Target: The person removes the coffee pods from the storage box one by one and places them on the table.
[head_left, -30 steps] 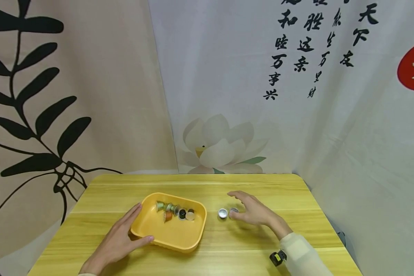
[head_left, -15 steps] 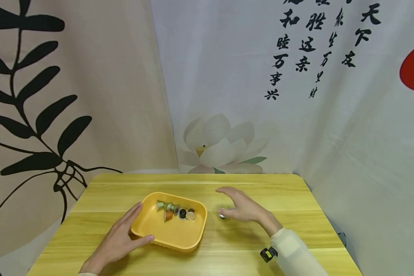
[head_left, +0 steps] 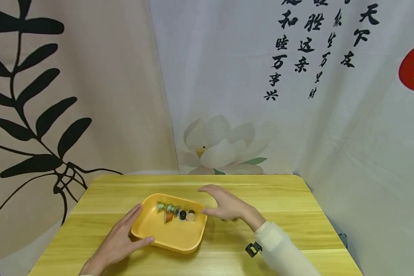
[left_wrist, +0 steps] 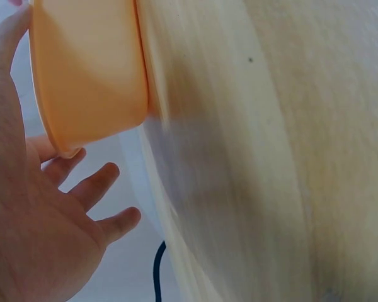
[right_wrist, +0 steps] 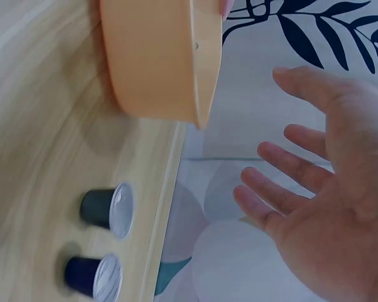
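Observation:
A yellow tray (head_left: 172, 239) sits on the table with several coffee capsules lying in it, among them a green capsule (head_left: 160, 207), an orange capsule (head_left: 168, 217) and a black capsule (head_left: 183, 215). My left hand (head_left: 115, 239) spans its near-left corner, straight fingers against the left rim, thumb on the near rim. Over the right rim hovers my right hand (head_left: 227, 205), fingers spread and holding nothing. Two foil-lidded capsules, a dark capsule (right_wrist: 97, 208) and a dark blue capsule (right_wrist: 82, 275), stand on the table in the right wrist view; the right hand mostly hides them in the head view.
The wooden table (head_left: 279, 191) ends at a straight back edge, right before a printed curtain (head_left: 227, 96). A small black-and-yellow device (head_left: 253, 250) is at the right sleeve (head_left: 279, 245). A dark cable (left_wrist: 157, 270) hangs beyond the table edge in the left wrist view.
My right hand has moved left, from beside the two loose capsules, past them, to the tray's right rim. The left hand, the tray and its capsules have stayed put.

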The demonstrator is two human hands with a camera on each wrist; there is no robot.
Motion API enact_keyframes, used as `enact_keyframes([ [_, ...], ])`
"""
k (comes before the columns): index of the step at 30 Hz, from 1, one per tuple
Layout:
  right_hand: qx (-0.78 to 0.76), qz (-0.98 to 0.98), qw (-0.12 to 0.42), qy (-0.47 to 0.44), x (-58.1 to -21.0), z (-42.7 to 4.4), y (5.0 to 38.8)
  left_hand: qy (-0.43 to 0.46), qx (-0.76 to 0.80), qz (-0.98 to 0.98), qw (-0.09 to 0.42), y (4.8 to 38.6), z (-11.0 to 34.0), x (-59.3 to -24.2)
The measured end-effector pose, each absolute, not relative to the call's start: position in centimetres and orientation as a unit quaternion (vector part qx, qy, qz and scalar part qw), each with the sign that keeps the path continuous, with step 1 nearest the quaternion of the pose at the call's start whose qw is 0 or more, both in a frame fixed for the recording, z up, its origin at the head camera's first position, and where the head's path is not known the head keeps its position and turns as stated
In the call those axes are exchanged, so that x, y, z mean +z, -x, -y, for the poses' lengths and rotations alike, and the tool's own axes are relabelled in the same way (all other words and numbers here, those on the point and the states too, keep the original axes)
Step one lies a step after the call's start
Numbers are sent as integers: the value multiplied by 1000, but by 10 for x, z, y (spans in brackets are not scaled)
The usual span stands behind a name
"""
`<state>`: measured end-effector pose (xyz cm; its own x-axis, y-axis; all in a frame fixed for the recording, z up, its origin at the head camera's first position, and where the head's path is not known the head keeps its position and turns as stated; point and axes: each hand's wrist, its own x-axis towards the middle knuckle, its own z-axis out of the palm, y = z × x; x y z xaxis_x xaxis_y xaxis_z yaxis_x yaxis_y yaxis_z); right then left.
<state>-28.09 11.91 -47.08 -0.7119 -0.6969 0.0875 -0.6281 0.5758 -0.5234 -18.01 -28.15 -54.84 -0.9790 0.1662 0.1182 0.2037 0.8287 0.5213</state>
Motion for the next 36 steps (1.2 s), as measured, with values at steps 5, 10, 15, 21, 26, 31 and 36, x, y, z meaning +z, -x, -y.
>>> enact_keyframes([
  [5, -255, -884, 75, 385, -469, -101, 283, 95, -276, 956, 34, 179, 282, -550],
  [10, -238, -883, 82, 397, -472, -86, 287, 94, -277, 956, 34, 178, 282, -550],
  [15, -232, -878, 93, 409, -469, -72, 286, 97, -279, 955, 32, 179, 283, -550],
  [21, -206, -874, 97, 430, -469, -54, 286, 95, -279, 955, 30, 179, 283, -550],
  [26, -192, -869, 104, 445, -473, -40, 289, 98, -282, 954, 30, 179, 282, -548],
  [31, -176, -866, 110, 455, -476, -26, 289, 99, -284, 953, 27, 179, 283, -547],
  [36, -174, -865, 124, 453, -479, -17, 290, 99, -286, 953, 20, 180, 282, -547],
])
